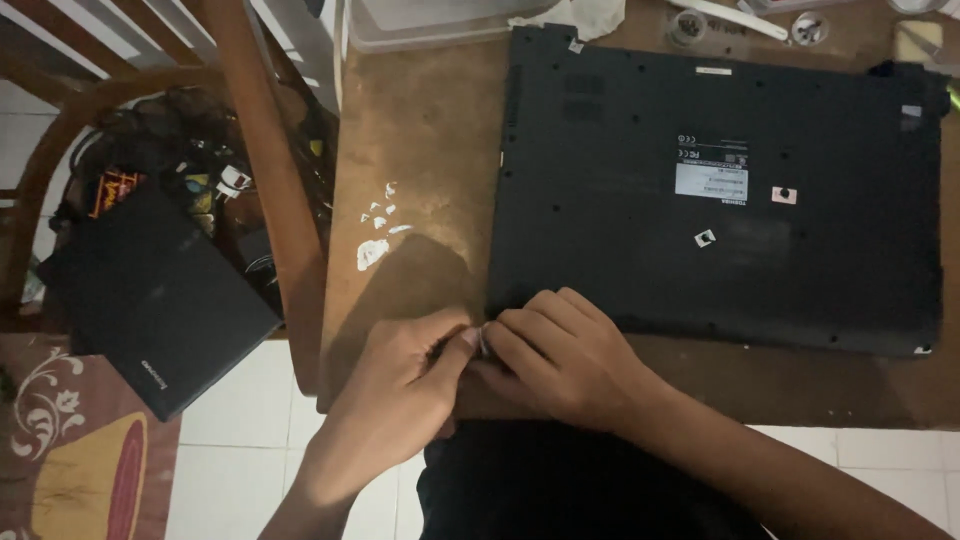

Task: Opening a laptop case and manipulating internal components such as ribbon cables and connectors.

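A black laptop (715, 190) lies upside down on a brown wooden table (420, 150), its underside facing up with a white label near the middle. My left hand (400, 385) and my right hand (560, 355) meet at the laptop's near left corner. Both pinch a small thin pale object (482, 338) between their fingertips, right at the laptop's edge. What that object is cannot be made out.
White scraps (378, 230) dot the table left of the laptop. A clear plastic box (430, 25) and small round parts (808, 28) sit at the far edge. A wooden chair (260, 160) on the left holds a second black laptop (150, 290) and cables.
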